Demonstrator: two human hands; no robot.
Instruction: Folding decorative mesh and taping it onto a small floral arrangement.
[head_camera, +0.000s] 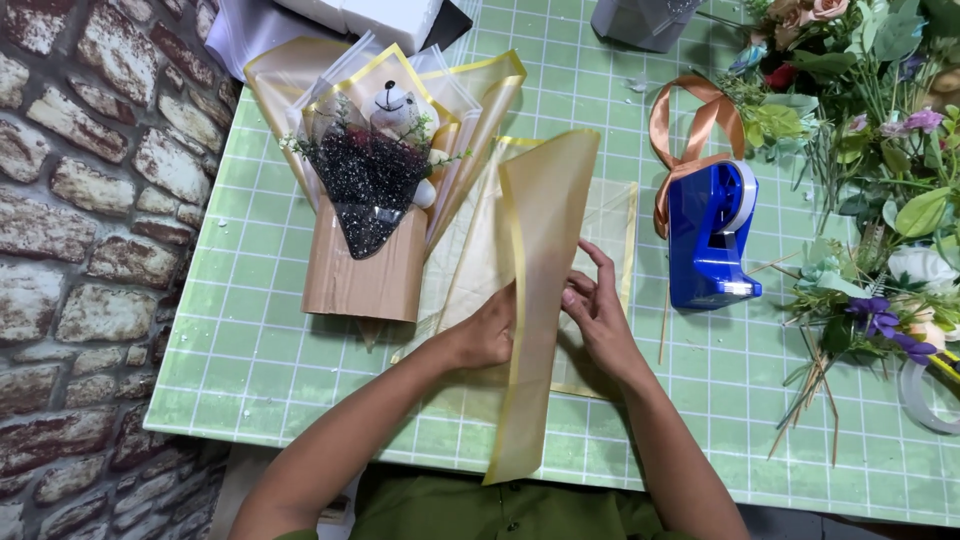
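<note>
A translucent yellow-edged wrapping sheet (540, 300) is held upright over the green gridded desk (260, 350), gripped from behind by the left hand (487, 335), whose fingers are hidden by the sheet, and pinched at its right edge by the fingers (590, 290) of the right hand (600, 315). To its left a wrapped bouquet (375, 190) with a small plush bear (395, 105) is laid. A blue tape dispenser (708, 235), an orange ribbon (690, 125) and loose artificial flowers (860, 110) are seen to the right.

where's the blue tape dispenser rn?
In the head view the blue tape dispenser stands on the green grid mat, right of centre, just right of the right hand, with an orange ribbon looped behind it.
</note>
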